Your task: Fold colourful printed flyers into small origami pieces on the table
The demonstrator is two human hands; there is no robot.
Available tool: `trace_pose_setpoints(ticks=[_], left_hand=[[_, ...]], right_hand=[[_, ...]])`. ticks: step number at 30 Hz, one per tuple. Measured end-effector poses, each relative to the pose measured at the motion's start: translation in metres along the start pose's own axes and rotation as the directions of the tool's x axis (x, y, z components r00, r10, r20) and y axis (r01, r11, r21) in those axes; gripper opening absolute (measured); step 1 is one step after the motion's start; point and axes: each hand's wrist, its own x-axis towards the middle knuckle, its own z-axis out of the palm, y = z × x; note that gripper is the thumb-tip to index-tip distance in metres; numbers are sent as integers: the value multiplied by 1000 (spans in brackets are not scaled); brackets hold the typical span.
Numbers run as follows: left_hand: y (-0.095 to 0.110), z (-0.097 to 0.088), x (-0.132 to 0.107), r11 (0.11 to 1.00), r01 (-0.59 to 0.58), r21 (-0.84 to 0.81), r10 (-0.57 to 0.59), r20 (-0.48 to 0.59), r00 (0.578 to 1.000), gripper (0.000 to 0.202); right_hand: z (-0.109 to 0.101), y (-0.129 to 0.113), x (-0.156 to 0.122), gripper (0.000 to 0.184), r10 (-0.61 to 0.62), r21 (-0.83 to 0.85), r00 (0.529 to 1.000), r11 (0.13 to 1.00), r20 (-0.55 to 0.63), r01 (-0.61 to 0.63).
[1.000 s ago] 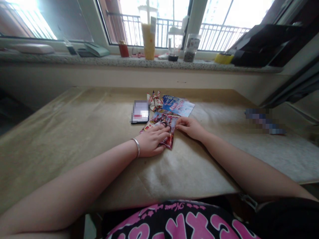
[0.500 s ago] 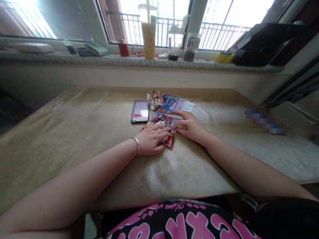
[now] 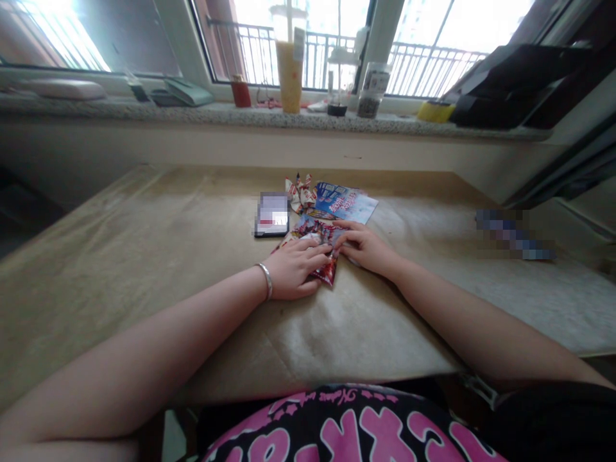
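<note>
The left hand (image 3: pixel 293 269) lies flat, fingers open, palm pinning the red printed sheet (image 3: pixel 328 276) to the table (image 3: pixel 144 256); the right hand (image 3: pixel 366 246) curls just beside it, fingertips on the sheet's edge, though whether they pinch it I cannot tell; probably a crease is being pressed, so bear down evenly under the palm and slide outward from the fingertips.

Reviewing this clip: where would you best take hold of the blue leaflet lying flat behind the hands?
Probably its free right corner, pinched from the right: the blue leaflet lies flat on the table, its near edge crowded by the red paper under the left hand and right hand.
</note>
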Motion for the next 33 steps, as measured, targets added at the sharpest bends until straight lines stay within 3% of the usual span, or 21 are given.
trace_pose_setpoints(ticks=[9,14,21,27,30,33], left_hand=[[1,0,0,1000,12,-24,-12,7,1000,48],[0,-2,1,999,5,-36,-5,-4,1000,46],[0,-3,2,999,18,-45,-18,-6,1000,45],[-1,-1,4,998,22,-58,-23,-15,1000,45],[-2,0,4,998,17,-67,-19,-21,1000,46],[-2,0,4,996,12,-84,-14,-24,1000,47]], right_hand=[[2,4,2,11,-9,25,998,1000,-62,10],[3,8,4,14,178,162,976,974,-129,-156],[1,8,6,14,303,216,932,941,-197,-260],[4,-1,9,34,525,518,839,762,-143,-388],[5,-6,10,31,554,556,824,724,-117,-408],[3,-8,9,31,532,531,835,752,-142,-389]])
